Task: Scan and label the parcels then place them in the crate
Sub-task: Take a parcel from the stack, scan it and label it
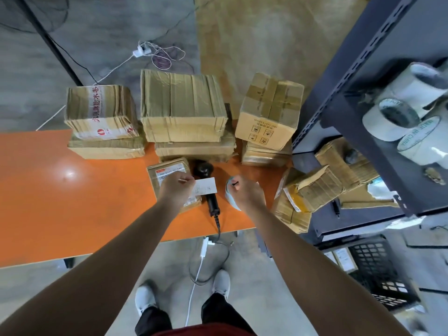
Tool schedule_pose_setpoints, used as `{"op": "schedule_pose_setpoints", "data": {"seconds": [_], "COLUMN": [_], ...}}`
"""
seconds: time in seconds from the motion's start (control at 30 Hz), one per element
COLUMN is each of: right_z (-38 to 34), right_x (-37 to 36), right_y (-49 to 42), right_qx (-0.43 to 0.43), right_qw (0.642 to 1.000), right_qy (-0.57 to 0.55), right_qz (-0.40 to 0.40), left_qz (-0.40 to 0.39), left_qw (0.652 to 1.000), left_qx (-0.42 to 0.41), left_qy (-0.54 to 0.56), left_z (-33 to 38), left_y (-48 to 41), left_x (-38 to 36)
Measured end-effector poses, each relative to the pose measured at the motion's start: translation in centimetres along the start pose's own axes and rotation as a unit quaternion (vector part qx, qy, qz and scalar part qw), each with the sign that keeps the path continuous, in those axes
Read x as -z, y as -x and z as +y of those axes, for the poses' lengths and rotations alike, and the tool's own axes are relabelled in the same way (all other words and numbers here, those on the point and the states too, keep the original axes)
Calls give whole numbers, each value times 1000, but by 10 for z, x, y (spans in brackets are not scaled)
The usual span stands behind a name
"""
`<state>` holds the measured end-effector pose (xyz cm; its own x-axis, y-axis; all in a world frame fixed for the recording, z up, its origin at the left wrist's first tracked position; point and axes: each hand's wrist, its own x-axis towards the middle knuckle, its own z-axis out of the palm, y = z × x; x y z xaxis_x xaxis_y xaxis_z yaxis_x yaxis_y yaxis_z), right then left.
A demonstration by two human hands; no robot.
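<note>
left hand (175, 187) pinches a label (209, 186) over the parcel (167, 172), hiding much of it | right hand (246, 194) grips a roll (229, 190), mostly covered | label writing unreadable | scanner (212, 204) partly under label | crate (378, 270) low right, partly behind rack (339, 112) | bare tabletop (72, 190) runs left; near edge below my wrists

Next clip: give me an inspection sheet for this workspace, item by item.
Surface: orange table.
Job's things: small parcel partly under the label; black scanner lying beside it; parcel stacks along the far edge; black crate on the floor, right.
Clutter: tape rolls and loose parcels on the shelf.
Grippers: left hand pinches the label; right hand grips a label roll.
Cables: scanner cable hangs off the near edge; white cable on the floor.
Surroundings: grey floor, power strip.
</note>
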<state>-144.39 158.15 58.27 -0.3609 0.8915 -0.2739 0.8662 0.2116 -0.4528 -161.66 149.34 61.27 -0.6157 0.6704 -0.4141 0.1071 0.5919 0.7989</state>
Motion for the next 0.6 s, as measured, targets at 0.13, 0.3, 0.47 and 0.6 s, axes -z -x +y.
{"op": "schedule_pose_setpoints", "data": {"seconds": [0.13,0.3,0.47,0.6], "right_z": [-20,-53,-84,-92], "right_x": [0,-8,-20,-28], "right_y": [3,8,16,18], "right_qx": [-2,50,96,109], "right_qw": [999,997,980,978], "right_qy": [12,-51,-166,-155], "right_qz": [31,30,-58,-82], "left_qz": [10,29,38,40], "left_qw": [1000,998,995,995], "left_qx": [6,11,15,30], "left_qy": [27,60,91,90], "left_z": [-6,-14,-26,-37], "left_y": [-2,-2,-1,0], "left_x": [21,42,54,59]}}
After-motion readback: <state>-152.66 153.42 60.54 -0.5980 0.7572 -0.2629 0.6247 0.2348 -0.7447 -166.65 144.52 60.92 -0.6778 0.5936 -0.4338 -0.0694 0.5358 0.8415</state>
